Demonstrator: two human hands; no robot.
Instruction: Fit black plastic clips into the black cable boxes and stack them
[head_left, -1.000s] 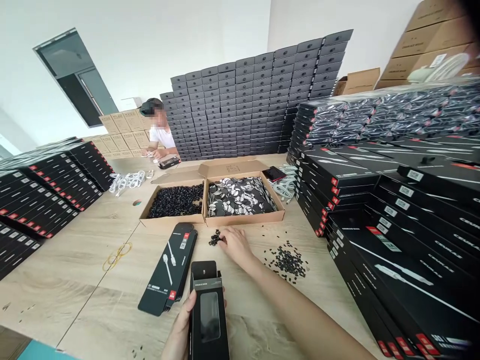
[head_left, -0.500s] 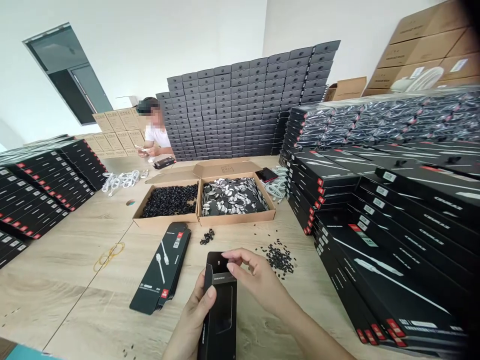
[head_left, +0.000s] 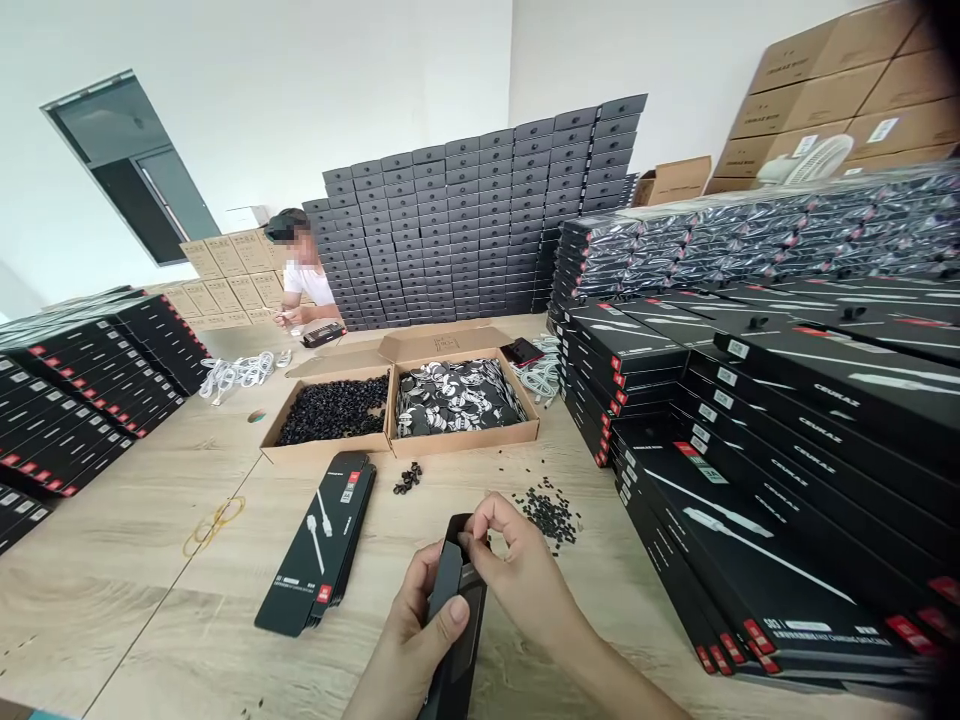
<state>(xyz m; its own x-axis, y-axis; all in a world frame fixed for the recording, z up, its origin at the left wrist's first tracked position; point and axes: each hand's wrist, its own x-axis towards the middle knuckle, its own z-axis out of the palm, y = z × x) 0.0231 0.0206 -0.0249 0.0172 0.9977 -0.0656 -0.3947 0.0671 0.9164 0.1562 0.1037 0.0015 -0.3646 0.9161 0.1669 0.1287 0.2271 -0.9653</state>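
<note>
Black carton (head_left: 459,660) is clasped in the left grip (head_left: 416,625), likely to steady its opening by the right grip (head_left: 521,560), closure unclear.

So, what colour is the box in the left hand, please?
The box is mainly black; see head view.

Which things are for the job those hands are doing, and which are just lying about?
Seem part of the job:
black box, gripped by the left hand, with the right hand at its open top
stacked flat boxes, probably
small heap of black parts, probably

Seem just lying about:
yellow rubber bands
white fan
</note>
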